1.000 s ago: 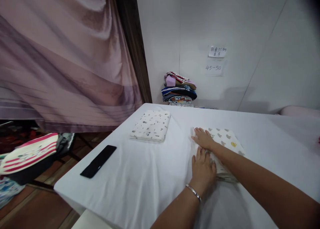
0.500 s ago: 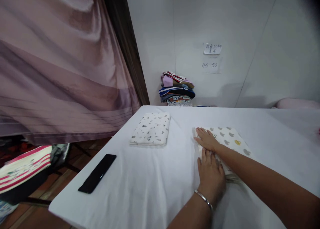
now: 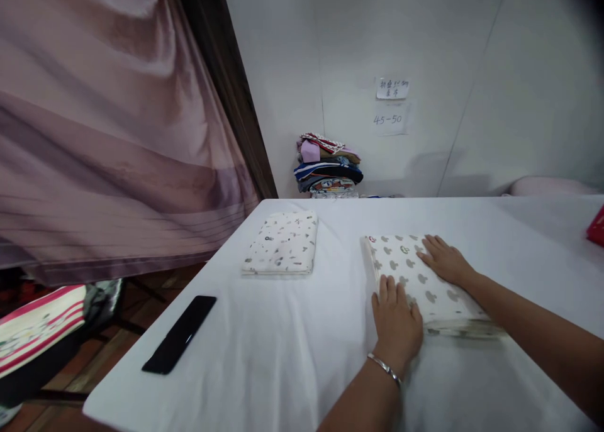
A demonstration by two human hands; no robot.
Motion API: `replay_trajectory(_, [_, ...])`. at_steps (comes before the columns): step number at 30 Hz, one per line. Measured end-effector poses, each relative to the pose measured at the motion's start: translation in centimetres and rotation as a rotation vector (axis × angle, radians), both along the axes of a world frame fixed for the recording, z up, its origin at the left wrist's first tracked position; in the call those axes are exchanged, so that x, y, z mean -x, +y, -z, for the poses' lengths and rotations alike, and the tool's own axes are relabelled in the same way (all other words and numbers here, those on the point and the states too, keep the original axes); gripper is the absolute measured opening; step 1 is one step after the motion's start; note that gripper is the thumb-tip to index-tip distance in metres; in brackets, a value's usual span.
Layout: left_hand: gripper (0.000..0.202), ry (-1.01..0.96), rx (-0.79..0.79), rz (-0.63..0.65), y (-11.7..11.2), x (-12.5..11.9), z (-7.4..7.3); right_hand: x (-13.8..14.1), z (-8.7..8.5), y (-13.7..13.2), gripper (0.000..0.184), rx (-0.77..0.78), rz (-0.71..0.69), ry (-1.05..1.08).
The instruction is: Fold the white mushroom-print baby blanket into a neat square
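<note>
A folded white cloth point(image 3: 418, 281) with grey mouse-head prints lies on the white-covered table, its layered edge facing me. My left hand point(image 3: 396, 319), with a silver bangle at the wrist, rests with fingers stretched over the cloth's near left edge. Flat on the cloth's upper right part lies my right hand point(image 3: 443, 260), fingers extended. A second folded white cloth point(image 3: 283, 243), printed with small dark figures, sits farther left, apart from both hands.
A black phone-like slab point(image 3: 180, 334) lies near the left edge of the table point(image 3: 255, 369). Folded clothes point(image 3: 329, 168) are piled beyond the far edge. A pink curtain point(image 3: 117, 136) hangs at left. Something red point(image 3: 597, 226) shows at the right edge.
My right hand has slid rightward across the cloth, uncovering more of the print. My left hand stays at the near left edge. The view has shifted slightly.
</note>
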State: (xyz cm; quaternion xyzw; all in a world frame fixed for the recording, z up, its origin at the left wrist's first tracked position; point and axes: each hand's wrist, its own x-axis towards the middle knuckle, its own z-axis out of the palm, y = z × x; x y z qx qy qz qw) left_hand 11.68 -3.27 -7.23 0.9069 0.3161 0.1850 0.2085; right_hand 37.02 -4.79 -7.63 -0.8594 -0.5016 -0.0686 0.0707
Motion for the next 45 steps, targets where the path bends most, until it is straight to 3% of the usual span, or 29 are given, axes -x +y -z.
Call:
replay_trajectory(5, [0.049, -0.007, -0.031, -0.011, 0.0, -0.2, -0.1, -0.3, 0.5, 0.4, 0.054, -0.037, -0.043, 0.003])
replay_trajectory(10, [0.049, -0.02, -0.048, -0.01, 0.0, -0.2, -0.4, -0.9, -0.6, 0.1, 0.054, -0.053, -0.019, 0.223])
replay_trajectory(14, [0.048, -0.019, -0.056, -0.008, 0.0, -0.2, -0.6, -0.5, -1.3, -3.0, 0.059, -0.169, 0.133, 0.39])
replay_trajectory(18, [0.046, -0.03, -0.063, -0.002, 0.1, -0.2, -0.6, 0.7, -1.5, -7.5, 0.06, -0.185, 0.251, 0.545])
replay_trajectory(24, [0.042, -0.09, -0.064, 0.021, 0.3, -0.1, -0.4, 2.8, -2.1, -11.6, 0.065, -0.133, 0.352, 0.505])
replay_trajectory(35, [0.039, -0.133, -0.061, 0.074, 0.6, 0.1, -0.7, 4.3, -3.6, -12.2, 0.067, 0.031, 0.309, 0.377])
replay_trajectory(40, [0.039, -0.11, -0.047, 0.069, 0.4, 0.2, -0.8, 3.6, -2.8, -12.2, 0.057, -0.09, 0.299, 0.491])
replay_trajectory(45, [0.037, -0.148, -0.012, 0.082, 0.4, 0.1, -0.6, 3.2, -1.9, -12.7, 0.063, -0.126, 0.383, 0.602])
